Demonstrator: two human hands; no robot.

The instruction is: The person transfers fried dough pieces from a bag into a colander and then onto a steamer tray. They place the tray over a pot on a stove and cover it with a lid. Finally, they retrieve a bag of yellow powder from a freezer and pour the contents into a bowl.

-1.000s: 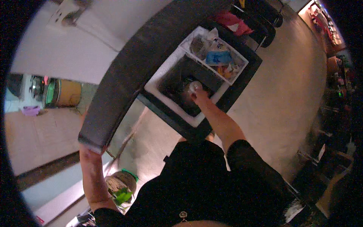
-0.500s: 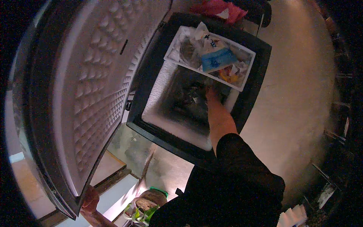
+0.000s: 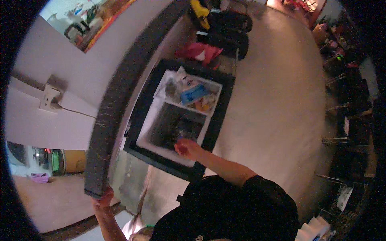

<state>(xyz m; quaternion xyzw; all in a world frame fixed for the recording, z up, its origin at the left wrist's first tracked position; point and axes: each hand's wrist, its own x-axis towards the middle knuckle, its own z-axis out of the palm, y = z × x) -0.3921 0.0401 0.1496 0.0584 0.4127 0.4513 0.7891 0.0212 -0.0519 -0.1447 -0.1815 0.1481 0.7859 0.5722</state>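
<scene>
A chest freezer (image 3: 138, 154) with a dark rim stands in front of me, its lid (image 3: 114, 96) raised at the left and seen nearly edge-on. My left hand (image 3: 103, 199) grips the lid's near lower corner. Over the near part of the freezer opening is my right hand (image 3: 187, 149), its fingers curled closed; what they hold, if anything, is blurred. A white basket (image 3: 219, 90) sits in the far half of the opening, with a blue-and-white packet (image 3: 194, 94) and clear bags in it. Dark, unclear items lie in the freezer's deep part below.
Beyond the freezer lie a red plastic bag (image 3: 201, 52) and black chairs (image 3: 225, 42). A wall socket (image 3: 50, 98) with a plugged-in cord is at the left. Bare floor (image 3: 273, 100) stretches along the right, bordered by dark furniture. Paper-like white sheets (image 3: 313, 229) are at lower right.
My right hand has come up from deep inside the freezer toward its near edge. The lid now shows its edge instead of its inner face. The view has shifted, with the freezer lower and further left.
</scene>
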